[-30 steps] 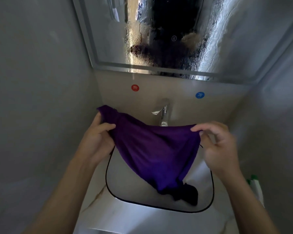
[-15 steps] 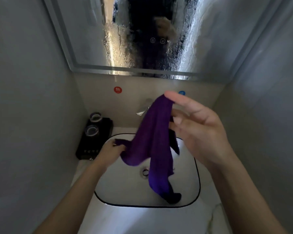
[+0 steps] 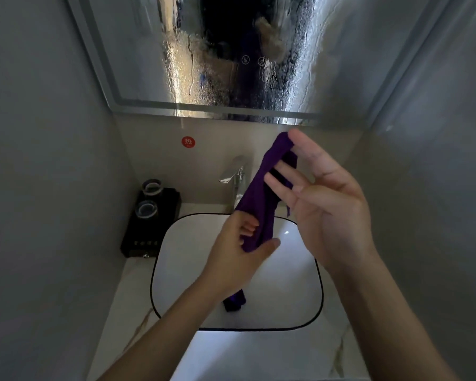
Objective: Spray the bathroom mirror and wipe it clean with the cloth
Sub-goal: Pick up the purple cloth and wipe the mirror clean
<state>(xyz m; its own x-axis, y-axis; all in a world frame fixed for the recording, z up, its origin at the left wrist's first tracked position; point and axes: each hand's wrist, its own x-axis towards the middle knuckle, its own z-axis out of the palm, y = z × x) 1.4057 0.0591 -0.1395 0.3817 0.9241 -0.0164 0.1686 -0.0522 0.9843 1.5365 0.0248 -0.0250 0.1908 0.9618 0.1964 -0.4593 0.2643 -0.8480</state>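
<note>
Both hands hold a purple cloth [image 3: 261, 199] stretched over the white sink [image 3: 300, 295].

Left hand [image 3: 239, 257] grips the cloth's lower part, fingers and thumb curled round it; the tail runs behind the wrist and shows again as a dark end in the basin. Right hand [image 3: 324, 196] pinches the top end high up, the other fingers spread nearly straight; the thumb lies behind the fabric. Above, the mirror [image 3: 231, 78] is streaked with running droplets, its reflection too blurred to read and its top cut off. Behind the cloth stands a chrome faucet [image 3: 235, 174], partly covered. A black tray [image 3: 151, 221] with two glasses sits on the marble desk [image 3: 259, 356] left of the sink.
</note>
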